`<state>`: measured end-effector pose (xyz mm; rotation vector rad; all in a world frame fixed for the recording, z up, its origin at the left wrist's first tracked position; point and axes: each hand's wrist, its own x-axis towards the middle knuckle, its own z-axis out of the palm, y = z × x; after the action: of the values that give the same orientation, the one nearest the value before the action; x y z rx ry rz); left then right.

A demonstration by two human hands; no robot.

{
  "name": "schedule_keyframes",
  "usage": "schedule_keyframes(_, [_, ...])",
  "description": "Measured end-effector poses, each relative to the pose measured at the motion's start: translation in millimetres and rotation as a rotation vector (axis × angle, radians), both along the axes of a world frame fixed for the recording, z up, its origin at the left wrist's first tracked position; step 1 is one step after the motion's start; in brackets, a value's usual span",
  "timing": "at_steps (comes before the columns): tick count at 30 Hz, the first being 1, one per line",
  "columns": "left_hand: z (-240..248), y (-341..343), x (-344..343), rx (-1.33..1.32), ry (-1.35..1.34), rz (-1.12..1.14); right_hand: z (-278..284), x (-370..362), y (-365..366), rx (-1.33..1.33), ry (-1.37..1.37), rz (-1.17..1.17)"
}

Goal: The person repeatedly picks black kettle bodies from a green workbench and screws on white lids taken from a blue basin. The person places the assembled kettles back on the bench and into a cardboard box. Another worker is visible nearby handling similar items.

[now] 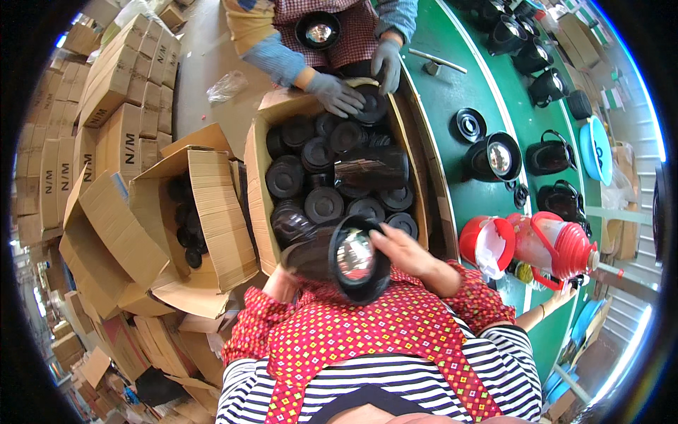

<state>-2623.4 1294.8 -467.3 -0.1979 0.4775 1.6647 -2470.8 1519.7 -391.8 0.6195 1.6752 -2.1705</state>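
Observation:
A black vacuum flask body (pixel 311 254) lies tilted in front of my chest, its wide mouth turned to the right and a mirror-like liner showing inside. My left hand (pixel 281 285) grips its far-left end, the fingers partly hidden behind it. At the rim, my right hand (pixel 406 253) has its fingers on the edge of the mouth. Just beyond stands an open cardboard box (pixel 256 177) with several round black caps (pixel 324 205) and glossy black casings (pixel 371 168). Across it, a co-worker's grey-gloved hands (pixel 337 94) reach into the box, and another flask (pixel 318 30) rests at that person's lap.
A second open carton (pixel 219 212) holds small black parts at the left; stacked cartons (pixel 113 92) rise behind it. On the right, a green conveyor table (pixel 473 85) bears black jugs (pixel 551 153), a red thermos (pixel 554 244) and a blue basin (pixel 597 152). Another person's hand (pixel 561 298) reaches in there.

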Motion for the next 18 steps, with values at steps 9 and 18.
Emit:
schedule_keyframes(9, [-10.7,-113.7,-42.5,-0.092,0.053,0.242,-156.7,7.2,25.0,0.787,-0.152,-0.628])
schedule_keyframes(18, [-25.4,-131.4,-44.3,-0.149,0.042,0.258,-234.8,45.7,24.7,1.133,-0.387,-0.433])
